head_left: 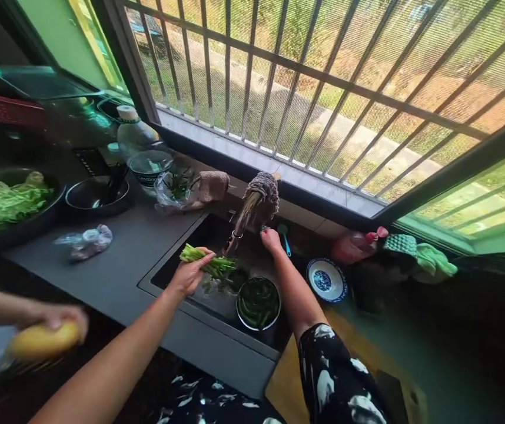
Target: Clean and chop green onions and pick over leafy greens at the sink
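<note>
— Your patterned sleeve [336, 377] fills the near edge. Where's the bunch?

— In your left hand [187, 275], fingers clamped round the green stalks [203, 260] over the sink [199, 235], just beside the tap [244, 218].

— And your right hand [271, 238]?

— At the tap's base; whether its fingers grip, I can't tell. Keep the stalks under the spout, above the steel bowl [258, 303].

From my remote seat, only the clear plastic container [150, 168], up-left of my left hand [188, 274], shows lettering, too blurry to read.
</note>
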Motion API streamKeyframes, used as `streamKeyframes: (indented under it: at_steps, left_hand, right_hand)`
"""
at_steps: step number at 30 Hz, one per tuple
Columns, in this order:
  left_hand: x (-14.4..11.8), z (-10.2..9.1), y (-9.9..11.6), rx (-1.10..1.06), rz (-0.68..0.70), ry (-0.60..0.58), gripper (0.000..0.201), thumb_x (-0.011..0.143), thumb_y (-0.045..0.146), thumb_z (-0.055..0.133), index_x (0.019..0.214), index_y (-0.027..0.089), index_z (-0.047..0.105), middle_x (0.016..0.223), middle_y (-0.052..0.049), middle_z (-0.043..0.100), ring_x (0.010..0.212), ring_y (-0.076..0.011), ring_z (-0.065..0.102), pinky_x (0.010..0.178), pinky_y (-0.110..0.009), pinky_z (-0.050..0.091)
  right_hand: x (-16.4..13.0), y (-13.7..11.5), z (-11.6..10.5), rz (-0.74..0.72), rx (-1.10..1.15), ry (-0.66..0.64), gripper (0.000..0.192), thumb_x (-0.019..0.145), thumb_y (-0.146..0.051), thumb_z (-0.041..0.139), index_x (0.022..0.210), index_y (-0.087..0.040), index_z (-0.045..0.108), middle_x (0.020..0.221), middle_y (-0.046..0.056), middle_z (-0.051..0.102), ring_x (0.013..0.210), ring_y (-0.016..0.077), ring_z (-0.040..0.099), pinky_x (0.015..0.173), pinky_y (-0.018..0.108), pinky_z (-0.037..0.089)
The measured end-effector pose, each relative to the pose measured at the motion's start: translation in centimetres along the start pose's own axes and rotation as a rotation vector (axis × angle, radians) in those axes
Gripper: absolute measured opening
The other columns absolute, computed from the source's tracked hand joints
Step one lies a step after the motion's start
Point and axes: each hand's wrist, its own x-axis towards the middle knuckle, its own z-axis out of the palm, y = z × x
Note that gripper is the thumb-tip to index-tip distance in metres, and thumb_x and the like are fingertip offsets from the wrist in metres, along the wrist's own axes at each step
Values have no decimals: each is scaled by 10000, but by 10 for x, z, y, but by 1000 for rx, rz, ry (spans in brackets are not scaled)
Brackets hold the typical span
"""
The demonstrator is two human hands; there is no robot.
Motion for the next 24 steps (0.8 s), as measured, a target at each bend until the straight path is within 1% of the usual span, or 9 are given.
streamKeyframes:
  at_steps: [3,5,7,9,11,14,18,20,24]
  left_hand:
    - [7,-16,12,39,-55,-142,217,575,192,814,702,171,639,818,-20,679,824,-188,642,688,-275,483]
    - [15,-27,9,77,-83,-141,250,539,200,833,681,166,629,816,-32,689,828,-204,652,689,-286,492]
    - [22,-34,1,81,-77,-81,293,493,208,853,658,157,616,814,-36,696,795,-195,657,667,-274,494]
    - [28,-39,-7,55,-73,-46,311,489,211,854,668,154,606,869,-40,702,807,-185,660,667,-261,495]
    - [31,-42,-10,27,-96,-26,328,480,199,856,681,155,600,895,-35,702,807,-175,663,666,-254,499]
    - [34,-49,-7,-18,-138,-27,335,470,173,851,685,160,595,910,-21,700,803,-170,664,670,-255,507]
    - [37,-63,0,-3,-164,-18,301,469,130,832,655,157,597,720,27,660,646,-116,628,592,-212,493]
    - [37,-70,2,24,-187,-47,281,491,140,825,674,159,612,657,37,624,591,-104,600,582,-220,498]
    - [35,-74,12,-30,-176,-173,253,539,132,791,710,191,614,757,30,625,714,-147,622,820,-372,528]
  right_hand:
    - [-32,18,17,-32,191,-39,279,858,-259,455,943,-139,692,898,81,702,796,139,644,719,218,465]
    - [-68,37,43,-22,252,-50,378,892,-304,367,936,-117,693,948,88,697,793,109,640,718,196,473]
    - [-104,56,72,14,176,-60,316,856,-301,441,850,-129,707,1024,111,684,901,133,628,787,222,470]
    - [-131,69,95,72,30,-103,219,784,-234,558,911,-146,713,1143,127,642,1078,192,568,898,296,436]
    - [-145,76,108,149,-109,-192,306,737,-170,603,1031,-182,688,1269,134,564,1227,262,458,975,403,380]
    - [-153,78,109,211,-185,-299,409,726,-175,610,1133,-200,643,1352,140,480,1280,317,382,995,475,343]
    - [-159,65,98,160,-220,-248,403,765,-203,582,1166,-225,618,1372,114,457,1274,307,380,991,450,347]
    - [-160,51,91,114,-200,-211,350,773,-193,581,1118,-201,642,1313,118,512,1221,281,442,982,399,364]
    - [-156,7,75,-124,-10,-106,243,823,-162,535,1028,-166,665,1078,91,648,1038,195,567,945,304,395]
